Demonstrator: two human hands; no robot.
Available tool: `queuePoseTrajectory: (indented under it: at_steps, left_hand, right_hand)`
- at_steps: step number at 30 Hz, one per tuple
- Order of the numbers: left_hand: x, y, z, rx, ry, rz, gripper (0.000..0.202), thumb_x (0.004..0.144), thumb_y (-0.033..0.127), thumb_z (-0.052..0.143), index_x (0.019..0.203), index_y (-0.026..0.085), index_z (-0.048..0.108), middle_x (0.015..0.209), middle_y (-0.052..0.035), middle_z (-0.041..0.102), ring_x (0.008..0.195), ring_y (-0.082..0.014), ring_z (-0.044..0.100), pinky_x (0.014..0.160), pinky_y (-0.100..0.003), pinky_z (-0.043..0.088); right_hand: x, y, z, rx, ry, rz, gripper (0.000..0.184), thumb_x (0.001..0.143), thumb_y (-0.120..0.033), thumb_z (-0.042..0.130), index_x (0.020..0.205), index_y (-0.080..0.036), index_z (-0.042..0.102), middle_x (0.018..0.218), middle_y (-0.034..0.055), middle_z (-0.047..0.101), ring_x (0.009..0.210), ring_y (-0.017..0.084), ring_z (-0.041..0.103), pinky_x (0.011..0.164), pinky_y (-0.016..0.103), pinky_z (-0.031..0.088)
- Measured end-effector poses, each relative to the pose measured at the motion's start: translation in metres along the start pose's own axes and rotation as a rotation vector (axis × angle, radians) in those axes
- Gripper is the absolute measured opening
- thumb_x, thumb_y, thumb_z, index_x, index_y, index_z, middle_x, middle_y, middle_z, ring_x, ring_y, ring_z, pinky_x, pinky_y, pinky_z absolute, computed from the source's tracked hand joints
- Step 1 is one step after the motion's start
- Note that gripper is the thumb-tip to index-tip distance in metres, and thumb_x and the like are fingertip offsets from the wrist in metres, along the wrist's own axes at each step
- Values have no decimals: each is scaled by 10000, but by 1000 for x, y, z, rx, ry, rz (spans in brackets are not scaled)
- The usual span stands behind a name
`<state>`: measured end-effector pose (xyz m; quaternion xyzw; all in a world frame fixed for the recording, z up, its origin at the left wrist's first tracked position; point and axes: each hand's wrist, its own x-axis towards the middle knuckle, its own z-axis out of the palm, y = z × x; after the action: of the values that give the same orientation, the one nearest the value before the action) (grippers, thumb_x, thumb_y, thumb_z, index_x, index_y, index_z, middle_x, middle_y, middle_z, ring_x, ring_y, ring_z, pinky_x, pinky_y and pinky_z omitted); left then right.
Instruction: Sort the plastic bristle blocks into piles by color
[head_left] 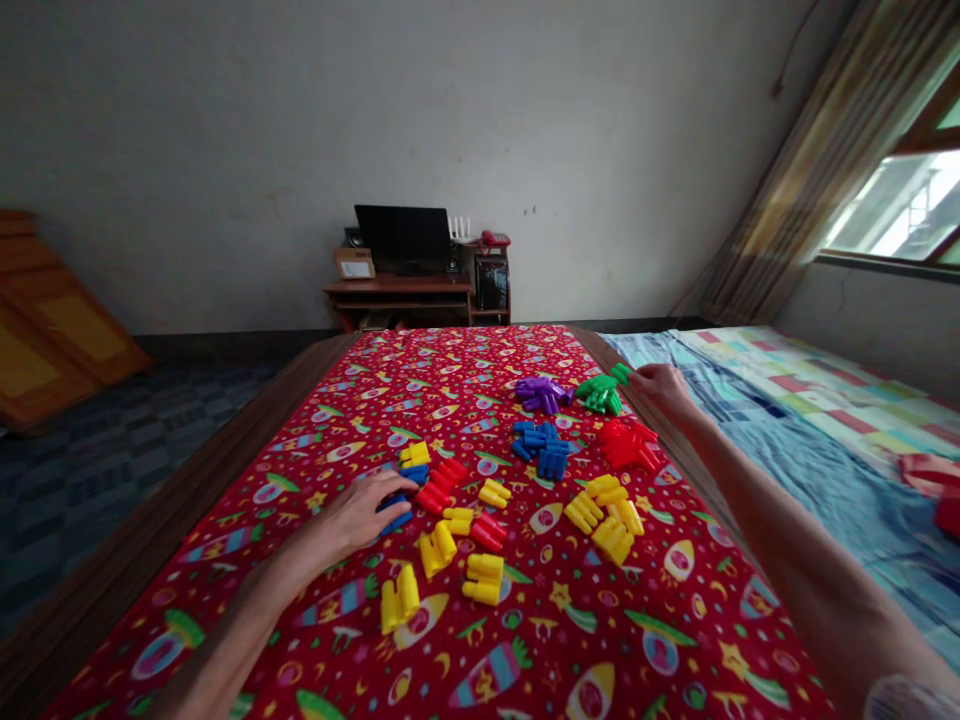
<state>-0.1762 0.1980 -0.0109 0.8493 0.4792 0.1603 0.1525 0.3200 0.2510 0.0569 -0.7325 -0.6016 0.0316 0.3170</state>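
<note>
Head view — right hand [661, 386], fingers pinched together on a green block [621, 374] at the green pile [599, 396], near the table's [247, 440] right edge. Left hand [369, 508] reaches over blue blocks [397, 516], fingers slightly curled — grip cannot be told.

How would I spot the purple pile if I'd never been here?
Find the red patterned cloth and look along its right side. The purple pile lies left of the green pile and just beyond the blue pile; no other pile is purple.
</note>
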Motion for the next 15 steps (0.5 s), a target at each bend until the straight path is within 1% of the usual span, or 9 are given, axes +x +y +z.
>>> queuePoseTrajectory:
  at_steps: [3,5,7,9,12,15]
  left_hand:
    - [-1,2,-1,-9,16,11,319,797,430,512,934,241,729,1016,-78,738,980,-259,676,885,-347,526]
    - [-1,2,-1,-5,21,22,322,804,446,508,925,247,729,1016,-71,740,991,-255,672,895,-341,522]
    - [-2,1,-1,11,25,25,333,803,460,506,920,242,729,1019,-77,741,1002,-259,669,908,-348,517]
    - [-2,-1,0,27,22,34,352,812,468,491,930,236,728,1022,-84,739,1007,-259,668,913,-350,515]
    - [-4,-5,3,30,33,41,386,829,501,468,941,237,725,1037,-84,732,1022,-258,661,927,-355,510]
    - [-5,-8,6,27,46,35,412,830,537,465,940,238,726,1056,-84,728,1054,-266,648,959,-371,495]
  right_hand:
    - [5,24,0,-41,-83,144,401,828,-363,515,479,-167,542,423,11,435,454,132,417,503,290,302]
    - [7,32,7,-40,-128,207,427,828,-363,504,450,-167,537,391,20,436,424,131,418,483,290,314]
    - [9,36,16,-39,-155,240,434,814,-362,514,425,-168,528,370,29,441,412,136,439,472,288,335]
    - [13,39,26,-39,-168,238,412,780,-360,555,416,-168,531,357,34,444,412,143,463,464,283,355]
    - [20,45,37,-37,-170,207,334,721,-346,624,452,-154,576,367,46,469,432,168,502,461,285,374]
    - [24,50,43,-17,-131,112,287,698,-316,650,483,-128,617,383,72,489,465,213,541,471,309,387]
